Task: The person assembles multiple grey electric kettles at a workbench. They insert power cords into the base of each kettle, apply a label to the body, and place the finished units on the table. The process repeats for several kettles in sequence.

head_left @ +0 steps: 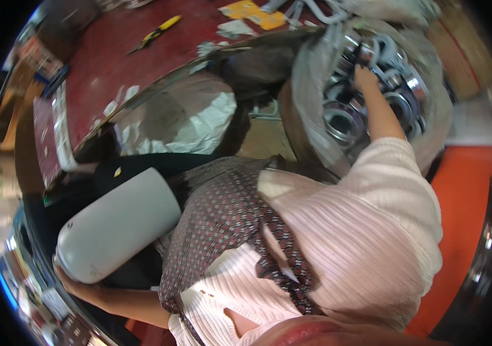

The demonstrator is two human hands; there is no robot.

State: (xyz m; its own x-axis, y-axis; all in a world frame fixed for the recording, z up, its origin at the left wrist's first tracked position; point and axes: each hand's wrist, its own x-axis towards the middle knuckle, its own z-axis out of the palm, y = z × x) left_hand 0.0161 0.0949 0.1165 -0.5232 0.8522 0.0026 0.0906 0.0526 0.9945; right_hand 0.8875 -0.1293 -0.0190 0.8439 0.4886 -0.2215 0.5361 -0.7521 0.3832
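My left hand is wrapped around the rounded end of a pale grey cylinder, a smooth housing-like body lying tilted across my lap at the lower left. Part of that hand is hidden behind the cylinder. My right arm stretches away to the upper right, into a clear plastic bag full of shiny chrome ring-shaped parts. Among them my right hand is closed, its fingers curled at a chrome part. Its fingertips are small and blurred.
A red tabletop lies ahead, with a yellow-and-black cutter and yellow paper scraps on it. In front of its edge is a sack-like bundle with white plastic. Cardboard stands behind the bag; an orange surface is at right.
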